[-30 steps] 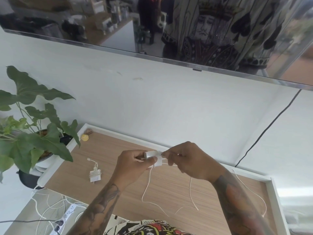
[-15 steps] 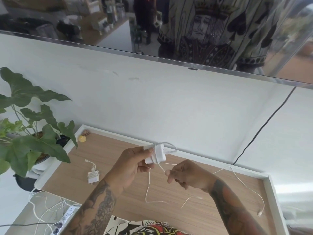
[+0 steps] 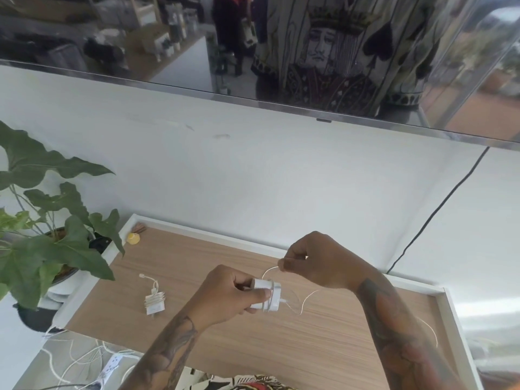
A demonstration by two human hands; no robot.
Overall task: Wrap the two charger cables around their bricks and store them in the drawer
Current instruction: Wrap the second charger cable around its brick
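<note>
My left hand (image 3: 225, 294) grips a white charger brick (image 3: 268, 295) above the open wooden drawer (image 3: 323, 350). A few turns of its thin white cable (image 3: 305, 301) lie round the brick. My right hand (image 3: 315, 260) pinches that cable just above and right of the brick; the loose rest trails under my right forearm toward the drawer's right side. A second white charger brick (image 3: 154, 302), with its cable wound round it, lies on the drawer bottom to the left.
A potted green plant (image 3: 47, 235) stands left of the drawer. A small yellow object (image 3: 133, 238) sits in the drawer's far left corner. A white power strip (image 3: 111, 367) and loose cords lie on the floor at lower left. A black cable (image 3: 439, 209) runs down the wall.
My right hand rose from below the brick to above it, carrying the cable round. My left hand lowered the brick a little. More cable is wound and less hangs loose.
</note>
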